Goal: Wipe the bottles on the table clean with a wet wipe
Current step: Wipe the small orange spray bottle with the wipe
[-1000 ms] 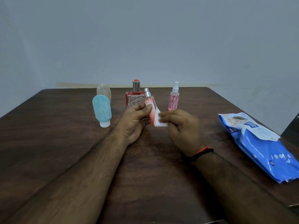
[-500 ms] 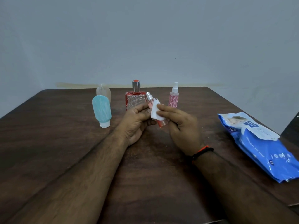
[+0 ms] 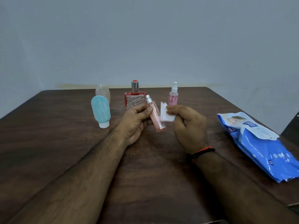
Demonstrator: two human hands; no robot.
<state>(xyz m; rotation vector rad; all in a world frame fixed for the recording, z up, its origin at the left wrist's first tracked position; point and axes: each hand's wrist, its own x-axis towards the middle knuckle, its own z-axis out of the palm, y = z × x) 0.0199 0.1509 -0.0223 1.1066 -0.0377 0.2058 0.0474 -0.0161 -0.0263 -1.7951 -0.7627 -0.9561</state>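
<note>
Left hand [image 3: 135, 122] grips a slim pink spray bottle [image 3: 155, 116] with a silver cap, fingers and thumb curled round its upper half — bottle tilted, cap up and to the left, base down to the right, held above the desk [image 3: 48, 143]. Right hand [image 3: 189, 125] pinches a small folded white wet wipe [image 3: 165, 113] between thumb and fingertips; wipe sits just beside the bottle's right side, contact hard to judge. A black-and-orange band [image 3: 203, 152] is on the right wrist.

Other bottles stand upright on the desk behind the hands: a teal squeeze tube [image 3: 101, 111] resting on its white cap at left, a clear bottle [image 3: 103, 92] just behind it (partly hidden), a square red-tinted glass bottle [image 3: 135, 96] with a silver neck and red top in the middle, partly covered by the left hand, and a thin pink spray bottle with a white nozzle [image 3: 173, 94] behind the right hand's fingers.

Blue wipes pack [image 3: 258, 147] lies flat at the desk's right edge — well apart from the hands, white flap on top.
</note>
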